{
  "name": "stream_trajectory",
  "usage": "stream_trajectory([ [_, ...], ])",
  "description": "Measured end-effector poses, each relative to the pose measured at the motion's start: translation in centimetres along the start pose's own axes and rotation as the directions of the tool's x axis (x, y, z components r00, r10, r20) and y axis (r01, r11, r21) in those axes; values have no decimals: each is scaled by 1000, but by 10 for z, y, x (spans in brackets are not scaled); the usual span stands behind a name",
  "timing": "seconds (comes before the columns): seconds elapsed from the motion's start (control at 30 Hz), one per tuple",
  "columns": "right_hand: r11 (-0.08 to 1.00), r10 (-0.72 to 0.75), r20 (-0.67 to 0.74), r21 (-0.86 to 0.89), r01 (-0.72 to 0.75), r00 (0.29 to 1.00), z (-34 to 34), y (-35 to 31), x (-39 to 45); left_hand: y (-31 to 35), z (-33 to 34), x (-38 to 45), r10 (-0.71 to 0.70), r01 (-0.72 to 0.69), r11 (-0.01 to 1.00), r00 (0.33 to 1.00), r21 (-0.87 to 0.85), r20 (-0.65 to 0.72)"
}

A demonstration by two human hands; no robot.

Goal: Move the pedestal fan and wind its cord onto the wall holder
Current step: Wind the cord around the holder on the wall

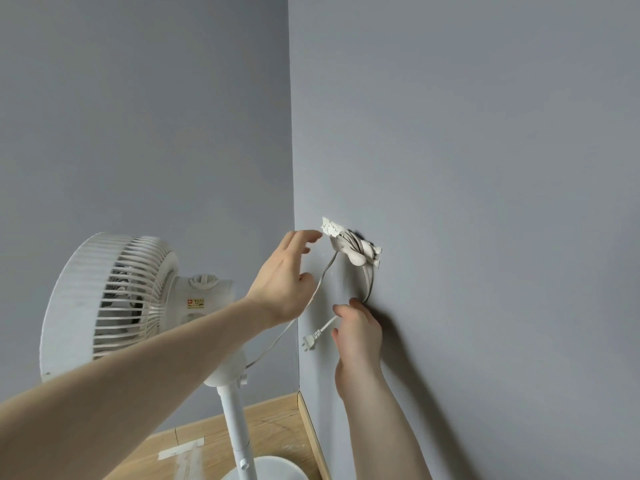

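Note:
A white pedestal fan (114, 299) stands in the room corner on its pole and round base (266, 469). On the right wall sits a white holder (353, 249) with several turns of the fan's white cord (320, 282) wound around it. The cord's plug (310, 342) hangs loose below, prongs pointing down-left. My left hand (284, 278) reaches toward the holder, fingers spread, fingertips just left of it; the cord passes beside its thumb. Lower down, my right hand (358, 337) pinches the cord just behind the plug, close to the wall.
Two grey walls meet in a corner (294, 202) right behind the fan. A wooden floor (270, 431) with a skirting board (311, 431) and a strip of white tape (181, 450) shows below.

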State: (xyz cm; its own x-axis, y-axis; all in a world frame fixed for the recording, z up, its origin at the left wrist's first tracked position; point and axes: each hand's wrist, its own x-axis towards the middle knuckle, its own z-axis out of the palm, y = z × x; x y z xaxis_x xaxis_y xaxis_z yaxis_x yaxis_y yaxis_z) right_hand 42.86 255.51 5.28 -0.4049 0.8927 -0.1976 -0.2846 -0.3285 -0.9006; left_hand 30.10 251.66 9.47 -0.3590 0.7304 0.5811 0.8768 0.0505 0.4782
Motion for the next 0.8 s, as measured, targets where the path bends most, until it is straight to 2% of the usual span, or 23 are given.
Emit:
stream_trajectory([
  [0.13,999,-11,28,35,10,1000,5,1,10,-18,12,11,-254,261,965,959,-39,127],
  [0.3,998,-20,71,58,16,997,11,-3,20,-29,24,16,-445,488,873,808,-16,385],
  [0.57,997,-57,115,-35,62,992,18,-11,28,-42,39,20,-451,574,818,680,-36,577],
  [0.7,998,-45,138,-27,50,989,19,-14,33,-51,42,25,-466,609,788,686,-91,559],
  [0.8,998,-58,177,-24,63,983,22,-10,36,-55,37,31,-502,649,737,711,-187,493],
])
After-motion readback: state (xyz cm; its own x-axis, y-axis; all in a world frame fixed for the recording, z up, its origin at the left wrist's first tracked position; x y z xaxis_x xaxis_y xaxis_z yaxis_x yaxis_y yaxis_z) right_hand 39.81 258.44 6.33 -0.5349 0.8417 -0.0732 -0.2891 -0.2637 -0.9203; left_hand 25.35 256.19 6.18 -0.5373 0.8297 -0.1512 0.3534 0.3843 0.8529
